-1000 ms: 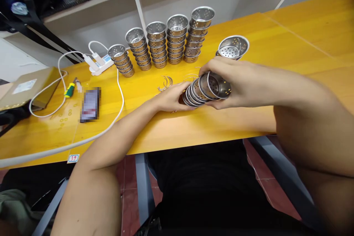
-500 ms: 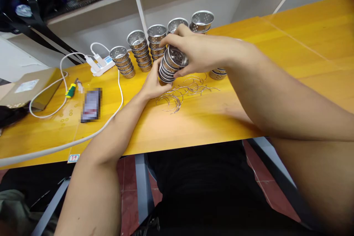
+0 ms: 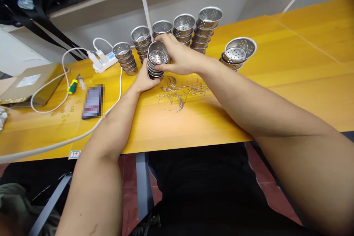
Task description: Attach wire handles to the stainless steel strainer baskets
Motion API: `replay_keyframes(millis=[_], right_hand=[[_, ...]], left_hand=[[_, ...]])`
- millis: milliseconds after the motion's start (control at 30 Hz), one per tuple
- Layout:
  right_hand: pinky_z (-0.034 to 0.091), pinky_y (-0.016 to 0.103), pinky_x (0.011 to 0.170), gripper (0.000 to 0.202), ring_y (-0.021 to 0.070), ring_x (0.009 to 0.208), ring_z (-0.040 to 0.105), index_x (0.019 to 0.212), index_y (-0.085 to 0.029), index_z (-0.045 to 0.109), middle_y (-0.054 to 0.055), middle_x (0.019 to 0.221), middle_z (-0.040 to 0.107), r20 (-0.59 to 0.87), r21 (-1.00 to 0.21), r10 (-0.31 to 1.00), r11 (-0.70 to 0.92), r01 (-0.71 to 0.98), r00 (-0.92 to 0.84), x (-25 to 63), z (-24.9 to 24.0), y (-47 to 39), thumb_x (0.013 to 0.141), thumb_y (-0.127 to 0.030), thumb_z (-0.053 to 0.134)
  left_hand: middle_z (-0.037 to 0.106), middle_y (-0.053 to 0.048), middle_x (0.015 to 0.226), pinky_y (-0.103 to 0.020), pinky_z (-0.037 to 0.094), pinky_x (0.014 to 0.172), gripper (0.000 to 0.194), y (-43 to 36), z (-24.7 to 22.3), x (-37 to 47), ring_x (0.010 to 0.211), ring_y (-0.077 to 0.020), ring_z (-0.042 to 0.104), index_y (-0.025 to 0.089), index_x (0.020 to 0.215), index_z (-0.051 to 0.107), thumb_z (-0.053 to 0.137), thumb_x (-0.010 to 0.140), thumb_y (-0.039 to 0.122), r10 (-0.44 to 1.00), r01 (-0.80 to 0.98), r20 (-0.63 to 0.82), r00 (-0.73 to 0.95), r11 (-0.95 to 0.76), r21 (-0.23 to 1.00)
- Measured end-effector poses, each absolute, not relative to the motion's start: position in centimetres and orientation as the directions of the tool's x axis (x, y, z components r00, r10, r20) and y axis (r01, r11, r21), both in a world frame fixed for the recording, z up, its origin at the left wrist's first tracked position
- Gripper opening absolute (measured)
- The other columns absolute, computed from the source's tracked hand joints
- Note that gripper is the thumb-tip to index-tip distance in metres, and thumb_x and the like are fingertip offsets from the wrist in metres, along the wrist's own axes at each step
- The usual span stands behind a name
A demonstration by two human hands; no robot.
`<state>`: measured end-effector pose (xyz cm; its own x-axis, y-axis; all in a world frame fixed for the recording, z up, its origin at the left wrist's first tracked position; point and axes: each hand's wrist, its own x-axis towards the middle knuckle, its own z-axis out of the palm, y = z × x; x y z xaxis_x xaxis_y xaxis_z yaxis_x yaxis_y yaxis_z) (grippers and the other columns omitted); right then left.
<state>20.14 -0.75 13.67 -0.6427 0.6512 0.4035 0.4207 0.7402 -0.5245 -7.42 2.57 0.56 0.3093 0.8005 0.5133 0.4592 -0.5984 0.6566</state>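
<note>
My left hand (image 3: 146,78) is wrapped around the lower left side of a stack of perforated metal cups (image 3: 158,57). Fingers and thumb of my right hand (image 3: 175,54) grip the upper cups of the same stack from the right. The stack stands nearly upright, its open top tilted slightly toward me. Part of its lower side is hidden by my left hand. Just in front of it, thin curved metal wires (image 3: 178,101) lie loose on the table (image 3: 193,125).
Several more cup stacks stand behind: one at the left (image 3: 123,57), others along the wall (image 3: 209,18). At right, a short stack (image 3: 238,53) leans over. A power strip (image 3: 106,62), white cable (image 3: 91,129), phone (image 3: 92,101), screwdriver (image 3: 72,86) and cardboard box (image 3: 33,83) occupy the left.
Both hands have shifted left with the held stack, which is now more upright. The leaning stack at right and the back stacks have come into fuller view. The camera view has shifted slightly.
</note>
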Motion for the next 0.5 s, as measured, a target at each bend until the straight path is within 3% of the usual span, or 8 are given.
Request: replay_keyframes(millis=[167, 367, 500], right_hand=[[0.050, 0.071, 0.146, 0.088, 0.0478, 0.168, 0.057, 0.168, -0.039, 0.056, 0.012, 0.177, 0.063, 0.422, -0.516, 0.690, 0.716, 0.470, -0.588, 19.6, 13.1, -0.5, 0.092, -0.071, 0.090], [0.054, 0.071, 0.141, 0.100, 0.0473, 0.161, 0.063, 0.178, -0.040, 0.046, 0.010, 0.171, 0.072, 0.396, -0.552, 0.719, 0.684, 0.477, -0.572, 19.1, 13.5, -1.1, 0.094, -0.077, 0.086], [0.051, 0.073, 0.144, 0.100, 0.0461, 0.173, 0.054, 0.183, -0.046, 0.045, 0.006, 0.173, 0.073, 0.404, -0.554, 0.735, 0.670, 0.493, -0.544, 19.5, 14.1, -1.3, 0.095, -0.080, 0.079]], left_hand=[[0.071, -0.020, 0.168, -0.067, 0.056, 0.147, 0.119, 3.0, 0.5, -6.8, 0.163, -0.0432, 0.072, 0.026, 0.166, 0.046, 0.111, 0.075, 0.070, 0.790, 0.470, 0.570, 0.225, -0.601, 0.647], [0.080, -0.012, 0.143, -0.070, 0.069, 0.130, 0.093, 3.6, 0.3, -7.2, 0.138, -0.0388, 0.082, 0.027, 0.150, 0.062, 0.107, 0.083, 0.074, 0.802, 0.484, 0.575, 0.162, -0.572, 0.662], [0.081, -0.011, 0.143, -0.070, 0.068, 0.131, 0.094, 3.6, 0.3, -7.4, 0.139, -0.0383, 0.083, 0.027, 0.152, 0.062, 0.109, 0.083, 0.072, 0.821, 0.487, 0.550, 0.154, -0.548, 0.681]])
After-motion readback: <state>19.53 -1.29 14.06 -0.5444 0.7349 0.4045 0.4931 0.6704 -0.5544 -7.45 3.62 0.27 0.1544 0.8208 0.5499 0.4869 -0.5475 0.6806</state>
